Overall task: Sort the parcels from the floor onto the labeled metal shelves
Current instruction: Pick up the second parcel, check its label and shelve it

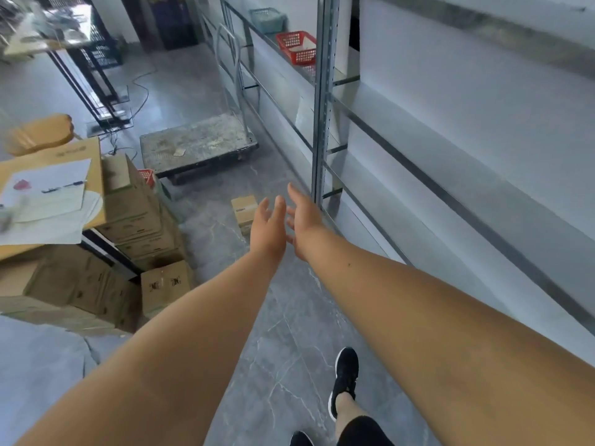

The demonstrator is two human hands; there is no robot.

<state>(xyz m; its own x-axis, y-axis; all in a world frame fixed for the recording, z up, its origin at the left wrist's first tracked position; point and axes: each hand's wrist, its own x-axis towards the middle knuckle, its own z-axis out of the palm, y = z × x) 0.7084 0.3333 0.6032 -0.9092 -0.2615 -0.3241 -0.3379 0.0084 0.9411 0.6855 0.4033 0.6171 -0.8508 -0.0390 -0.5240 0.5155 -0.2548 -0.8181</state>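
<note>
A small brown cardboard parcel (243, 210) stands on the grey floor ahead of me, beside the foot of the metal shelves (323, 101). Both my arms stretch out towards it. My left hand (269, 225) hangs just right of the parcel and partly covers it, fingers apart and empty. My right hand (302, 217) is next to it, also spread and empty. The shelf boards to my right look bare near me.
A stack of brown cartons (138, 217) sits at the left beside a table with papers (45, 191). A flat trolley (198, 146) stands further ahead. A red basket (297, 46) and a teal basket (268, 17) rest on a far shelf. My black shoe (346, 378) is on the floor.
</note>
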